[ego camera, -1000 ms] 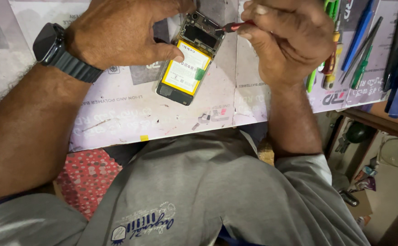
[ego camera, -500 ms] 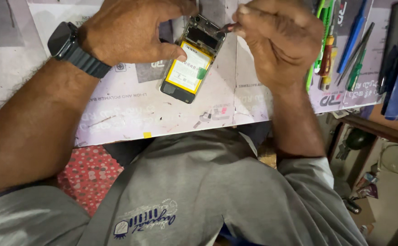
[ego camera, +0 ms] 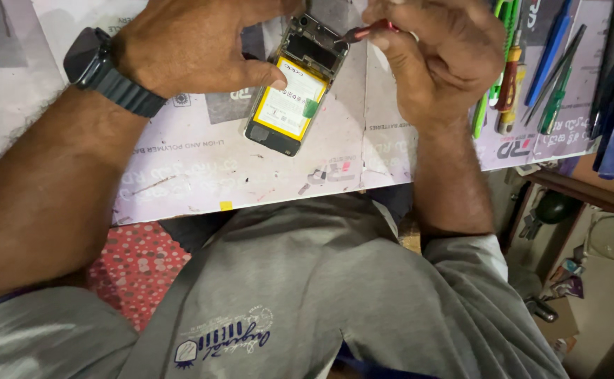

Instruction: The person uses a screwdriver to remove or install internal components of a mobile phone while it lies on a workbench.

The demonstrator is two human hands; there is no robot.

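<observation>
The opened phone [ego camera: 289, 88] lies near the far edge of the worktop [ego camera: 201, 182], back cover off, yellow battery showing. Since a second ago I've shifted little: my left hand [ego camera: 194, 49] still pins it, thumb on the battery, and my right hand [ego camera: 437, 60] stays pinched on the red-handled tool [ego camera: 366, 31], tip at the upper corner, so work there continues. The long axis runs diagonally, top end pointing far-right.

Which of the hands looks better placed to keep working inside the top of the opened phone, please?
Probably the right hand: it holds the red-tipped tool with its tip at the opened phone's upper edge, while the left hand steadies the phone, thumb on the yellow battery.
</observation>
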